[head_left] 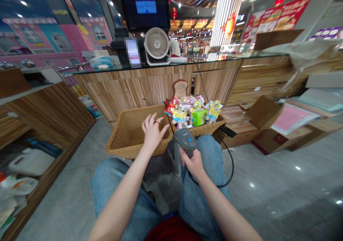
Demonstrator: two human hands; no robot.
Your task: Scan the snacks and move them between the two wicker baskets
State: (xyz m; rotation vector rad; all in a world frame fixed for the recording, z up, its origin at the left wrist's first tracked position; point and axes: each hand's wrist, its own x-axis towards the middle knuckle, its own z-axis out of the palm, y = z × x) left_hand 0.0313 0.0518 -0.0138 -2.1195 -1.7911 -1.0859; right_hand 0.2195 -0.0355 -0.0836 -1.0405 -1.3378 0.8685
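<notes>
The right fingers [183, 154] are closed around a scanner [185, 140]; the left fingers [164, 129], spread and seemingly empty, are held over a basket [125, 130]. Heaped packets [179, 116] in the neighbouring basket [207, 130] could be spilled if the cable [232, 162] snagged.

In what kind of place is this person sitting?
Probably a shop's checkout counter: the right hand holds a barcode scanner, a basket holds packaged goods, and a screen stands on the counter.

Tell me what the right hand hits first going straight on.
Led by the scanner, the right hand would likely meet the packed basket at the near rim, or its packets if higher; depth is unclear.
</notes>
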